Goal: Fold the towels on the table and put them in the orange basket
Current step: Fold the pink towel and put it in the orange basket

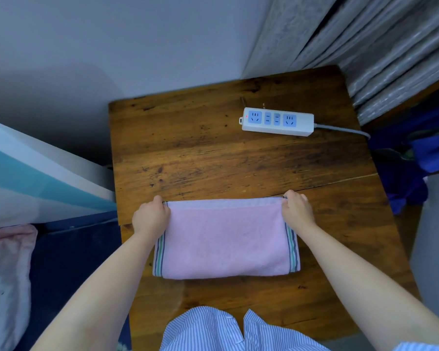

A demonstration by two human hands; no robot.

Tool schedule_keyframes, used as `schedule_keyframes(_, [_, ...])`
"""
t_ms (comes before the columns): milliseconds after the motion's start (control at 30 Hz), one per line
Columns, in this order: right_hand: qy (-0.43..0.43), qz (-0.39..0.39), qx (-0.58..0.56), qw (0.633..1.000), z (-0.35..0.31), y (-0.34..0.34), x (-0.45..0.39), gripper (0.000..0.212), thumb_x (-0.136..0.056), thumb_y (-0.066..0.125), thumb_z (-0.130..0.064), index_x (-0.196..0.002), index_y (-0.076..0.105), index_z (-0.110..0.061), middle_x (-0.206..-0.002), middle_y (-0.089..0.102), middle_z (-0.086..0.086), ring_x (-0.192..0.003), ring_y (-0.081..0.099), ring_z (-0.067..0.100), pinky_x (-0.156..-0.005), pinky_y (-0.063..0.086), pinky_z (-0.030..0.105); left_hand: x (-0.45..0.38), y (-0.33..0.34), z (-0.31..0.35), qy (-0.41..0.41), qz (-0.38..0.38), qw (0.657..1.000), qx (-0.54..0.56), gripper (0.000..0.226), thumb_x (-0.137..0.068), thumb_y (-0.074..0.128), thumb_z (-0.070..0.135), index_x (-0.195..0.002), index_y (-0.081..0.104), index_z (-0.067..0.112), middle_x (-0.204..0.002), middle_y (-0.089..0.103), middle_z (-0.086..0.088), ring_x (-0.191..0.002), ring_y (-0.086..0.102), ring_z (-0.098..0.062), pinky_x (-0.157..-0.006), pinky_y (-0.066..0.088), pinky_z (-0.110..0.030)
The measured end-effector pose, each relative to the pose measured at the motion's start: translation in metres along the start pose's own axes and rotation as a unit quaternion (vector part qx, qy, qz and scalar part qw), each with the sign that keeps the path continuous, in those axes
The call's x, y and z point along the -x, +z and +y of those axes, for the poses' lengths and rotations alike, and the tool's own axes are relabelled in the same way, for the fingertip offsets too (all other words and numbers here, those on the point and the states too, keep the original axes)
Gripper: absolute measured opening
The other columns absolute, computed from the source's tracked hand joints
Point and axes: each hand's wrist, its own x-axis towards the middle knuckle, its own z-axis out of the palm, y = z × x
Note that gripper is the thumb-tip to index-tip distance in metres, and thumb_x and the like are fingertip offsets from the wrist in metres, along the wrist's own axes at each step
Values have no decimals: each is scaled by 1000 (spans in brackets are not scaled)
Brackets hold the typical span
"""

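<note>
A pink towel [226,239] with striped ends lies folded over on the wooden table [213,153], its fold toward me. My left hand [151,216] pinches the towel's far left corner. My right hand [297,210] pinches the far right corner. Both corners rest on or just above the table top. The orange basket is not in view.
A white power strip [276,122] with blue sockets lies at the table's back right, its cable [345,129] running off the right edge. A wall stands behind, curtains [365,46] at the back right, a bed [23,186] to the left, dark blue cloth [416,158] at right.
</note>
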Motion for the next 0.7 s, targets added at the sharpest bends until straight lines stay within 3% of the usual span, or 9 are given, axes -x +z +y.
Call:
schedule_keyframes(67, [9, 15, 52, 999, -2, 2, -4, 25, -96, 36, -17, -110, 54, -8, -111, 58, 7, -107, 48, 22, -88, 41, 33, -4, 0, 4, -11, -3, 1000, -13, 18, -94, 33, 19, -88, 47, 10, -86, 62, -12, -78, 57, -28, -63, 43, -31])
schedule_keyframes(200, [63, 32, 84, 994, -11, 4, -6, 28, -94, 42, -21, -119, 48, -10, -125, 51, 10, -117, 43, 26, -96, 37, 37, -7, -2, 9, -33, 10, 999, -29, 20, -95, 34, 19, -97, 49, 6, -93, 63, -15, -85, 58, -31, -67, 43, -32])
schedule_keyframes(333, [25, 71, 104, 992, -14, 4, 5, 44, -93, 43, -14, -136, 33, -12, -146, 29, 13, -136, 24, 29, -111, 21, 41, 6, -9, 11, -39, 73, 996, 28, 29, -92, 46, 21, -112, 49, 1, -114, 55, -23, -106, 51, -37, -83, 45, -43])
schedule_keyframes(367, [-2, 74, 114, 991, -15, 6, 13, 49, -92, 44, -13, -139, 30, -13, -151, 22, 13, -140, 17, 28, -115, 13, 41, 13, -9, 11, -15, 83, 996, 27, 36, -90, 51, 19, -120, 48, 0, -124, 51, -24, -116, 47, -39, -92, 43, -45])
schedule_keyframes(433, [-83, 63, 128, 986, -20, 15, 33, 53, -89, 50, -11, -139, 35, -11, -152, 22, 16, -142, 16, 31, -115, 6, 45, 33, -2, 13, 110, 99, 989, 2, 45, -83, 62, 9, -123, 50, -5, -132, 49, -27, -125, 45, -43, -99, 41, -49])
schedule_keyframes(533, [-196, -5, 184, 963, -27, 40, 74, 56, -77, 67, -25, -129, 52, -13, -142, 43, 17, -132, 40, 35, -107, 27, 54, 70, 26, 19, 295, 85, 951, -45, 44, -74, 51, 15, -112, 55, -7, -110, 63, -31, -99, 62, -48, -72, 52, -55])
schedule_keyframes(600, [-197, -36, 239, 950, -22, 52, 93, 64, -61, 79, -39, -119, 62, -17, -131, 57, 12, -120, 54, 30, -99, 40, 52, 89, 41, 23, 304, 17, 950, -68, 51, -82, 37, 29, -112, 60, -4, -110, 64, -28, -99, 63, -46, -75, 53, -50])
schedule_keyframes(633, [-197, -41, 252, 947, -19, 58, 98, 67, -58, 80, -42, -119, 63, -18, -129, 58, 11, -118, 56, 30, -103, 37, 50, 95, 47, 21, 289, -7, 954, -76, 55, -90, 29, 35, -115, 60, -4, -114, 63, -26, -107, 60, -43, -90, 48, -43])
schedule_keyframes(700, [-196, -57, 260, 944, -11, 63, 103, 66, -69, 72, -44, -128, 54, -19, -137, 50, 12, -125, 48, 33, -107, 16, 47, 100, 54, 15, 275, -20, 958, -78, 64, -97, 8, 45, -134, 42, 5, -123, 59, -21, -129, 39, -32, -115, 12, -32])
